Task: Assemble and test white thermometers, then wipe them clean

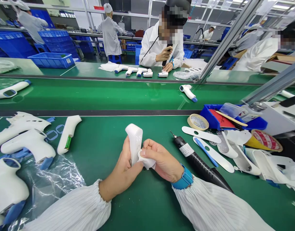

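Screwdriver (pixel 195 158) lies on green bench (pixel 142 205); tape (pixel 198 121) too.

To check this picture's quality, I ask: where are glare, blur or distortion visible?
Head view: white glare streaks the plastic bag, and the green belt shows soft reflections; head view: the metal post slants, perhaps from lens distortion or camera tilt; head view: square blocks cover part of the co-worker opposite; head view: left hand and right hand look fairly sharp.
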A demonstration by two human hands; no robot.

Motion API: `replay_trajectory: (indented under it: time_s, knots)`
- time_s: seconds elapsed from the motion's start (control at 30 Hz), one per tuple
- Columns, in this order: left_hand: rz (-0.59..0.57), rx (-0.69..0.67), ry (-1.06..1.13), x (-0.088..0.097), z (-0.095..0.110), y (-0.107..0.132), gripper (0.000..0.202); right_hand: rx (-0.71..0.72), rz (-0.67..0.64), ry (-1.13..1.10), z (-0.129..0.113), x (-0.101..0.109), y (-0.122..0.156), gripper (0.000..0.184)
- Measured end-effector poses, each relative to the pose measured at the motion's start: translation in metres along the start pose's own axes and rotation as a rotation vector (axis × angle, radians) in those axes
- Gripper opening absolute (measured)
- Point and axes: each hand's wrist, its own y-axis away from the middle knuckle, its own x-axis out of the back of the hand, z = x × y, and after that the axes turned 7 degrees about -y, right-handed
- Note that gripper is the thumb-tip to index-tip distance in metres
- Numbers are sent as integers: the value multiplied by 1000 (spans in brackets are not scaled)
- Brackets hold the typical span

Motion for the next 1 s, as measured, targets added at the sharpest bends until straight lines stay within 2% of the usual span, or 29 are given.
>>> replay_trajectory:
  time_s: [0.43, 0.73, 1.0]
  knots:
    - [-11, -17, 38, 1, 2, -1, 65, -1, -20, -5, -1, 3, 1, 27]
    - [-5, -3, 18, 1, 3, -2, 69, 14, -5, -11, -1, 4, 1, 27]
    - [-10, 10, 10, 1, 4, -1, 66, 183, 48, 123, 6, 0, 0, 28]
